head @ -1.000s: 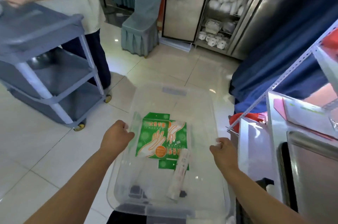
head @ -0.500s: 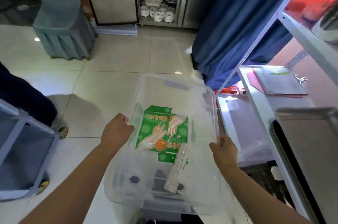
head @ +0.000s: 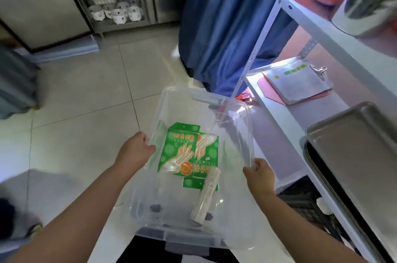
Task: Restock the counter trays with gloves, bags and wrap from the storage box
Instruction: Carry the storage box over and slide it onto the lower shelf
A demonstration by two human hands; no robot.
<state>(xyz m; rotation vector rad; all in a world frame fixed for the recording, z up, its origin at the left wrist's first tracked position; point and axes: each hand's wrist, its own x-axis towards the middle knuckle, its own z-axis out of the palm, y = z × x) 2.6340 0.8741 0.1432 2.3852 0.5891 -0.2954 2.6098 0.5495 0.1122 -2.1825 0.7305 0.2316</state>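
1. A clear plastic storage box (head: pixel 242 134), rectangular with grey latches at its near and far ends, is held up over the pale tiled floor (head: pixel 86 95), low in the middle of the view.
2. The left hand (head: pixel 137 151) grips the box's long rim at 9 o'clock, with its fingers curled over the edge.
3. The right hand (head: pixel 258 173) grips the opposite rim at about 4 o'clock, thumb on top and fingers wrapped under the lip.
4. A flat green glove packet (head: pixel 189 155) lies on the box floor near the middle. It bears white outlines of hands and an orange round mark, and its top line reads "一次性手套". The lower lines are partly covered and too blurred to read.
5. A cream-coloured roll of wrap (head: pixel 207 194) lies aslant across the packet's 5 o'clock corner, with its near end pointing to 6 o'clock. Its print is too small to read.
6. At 3 o'clock of the box stands a white perforated-metal shelf rack (head: pixel 264 33). A bare stainless-steel tray (head: pixel 352 155) rests on its shelf.
7. At 1 o'clock a clipped stack of grey papers (head: pixel 298 82) lies on a pink sheet. Its green labels are unreadable.
8. A blue curtain (head: pixel 225 15) hangs at 12 o'clock.
9. White patterned cups (head: pixel 116 13) sit in a steel cabinet at 11 o'clock.
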